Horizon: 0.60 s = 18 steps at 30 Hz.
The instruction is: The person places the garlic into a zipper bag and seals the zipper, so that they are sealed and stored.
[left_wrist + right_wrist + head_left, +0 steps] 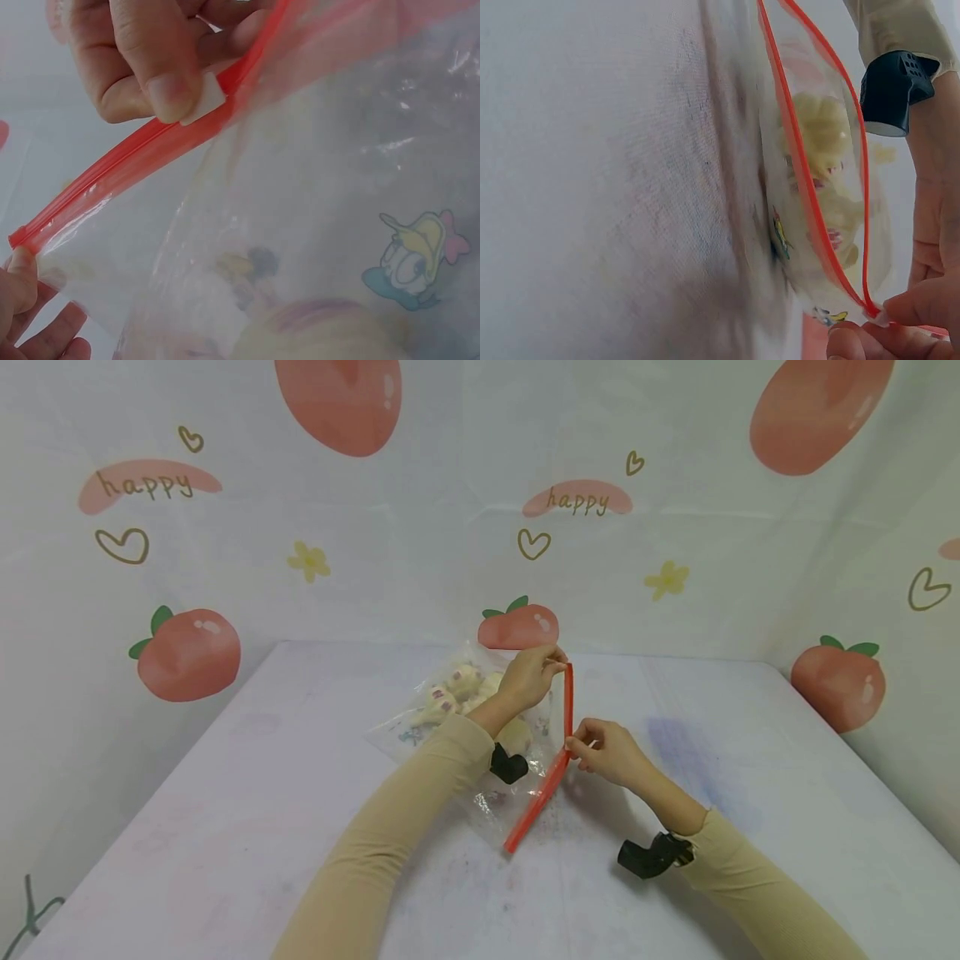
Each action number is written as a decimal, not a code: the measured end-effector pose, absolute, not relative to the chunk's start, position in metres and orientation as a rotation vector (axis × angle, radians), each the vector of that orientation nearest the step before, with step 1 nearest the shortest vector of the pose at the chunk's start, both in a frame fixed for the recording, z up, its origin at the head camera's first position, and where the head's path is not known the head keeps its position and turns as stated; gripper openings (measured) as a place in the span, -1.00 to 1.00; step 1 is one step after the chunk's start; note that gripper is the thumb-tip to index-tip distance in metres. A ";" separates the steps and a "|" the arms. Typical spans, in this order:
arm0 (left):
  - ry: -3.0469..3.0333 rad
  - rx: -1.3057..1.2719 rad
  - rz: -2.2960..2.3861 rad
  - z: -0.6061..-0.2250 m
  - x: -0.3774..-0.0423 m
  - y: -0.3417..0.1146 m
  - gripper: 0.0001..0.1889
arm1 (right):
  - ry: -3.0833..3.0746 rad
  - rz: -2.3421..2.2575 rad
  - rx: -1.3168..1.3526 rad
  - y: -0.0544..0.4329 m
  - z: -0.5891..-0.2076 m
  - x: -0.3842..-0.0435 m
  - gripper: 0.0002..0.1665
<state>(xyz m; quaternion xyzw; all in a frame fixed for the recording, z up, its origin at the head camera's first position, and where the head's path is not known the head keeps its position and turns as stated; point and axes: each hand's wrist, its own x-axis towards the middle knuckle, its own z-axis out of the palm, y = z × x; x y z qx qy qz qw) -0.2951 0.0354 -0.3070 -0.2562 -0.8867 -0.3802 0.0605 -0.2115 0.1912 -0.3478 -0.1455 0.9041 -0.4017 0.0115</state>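
Note:
A clear zip bag [408, 733] with a red zip strip [536, 810] lies on the table, its zip edge raised between the hands. Inside it are several lumpy cream-coloured things [465, 678] with purple marks; their kind is unclear. My left hand [528, 681] pinches the far end of the strip. Nearer to me, my right hand [611, 753] pinches the white slider [204, 99] on the zip. In the right wrist view the two red edges [810, 176] stand apart on one side of the slider. A cartoon duck print [409, 259] shows on the bag.
The bag rests on a white table [225, 827] with faint coloured stains. Behind the table hangs a white cloth [420, 527] printed with red fruit and hearts. A black wrist camera [652, 856] sits on the right wrist, another [510, 766] on the left.

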 end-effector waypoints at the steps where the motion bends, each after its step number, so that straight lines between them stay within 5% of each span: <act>1: -2.682 -0.769 -1.144 -0.307 -0.295 0.035 -0.81 | 2.815 -1.249 -0.460 0.191 -0.348 -0.211 -0.83; 18: -2.666 -0.700 -1.204 -0.306 -0.296 0.030 -0.80 | 2.746 -1.206 -0.548 0.186 -0.354 -0.207 -0.81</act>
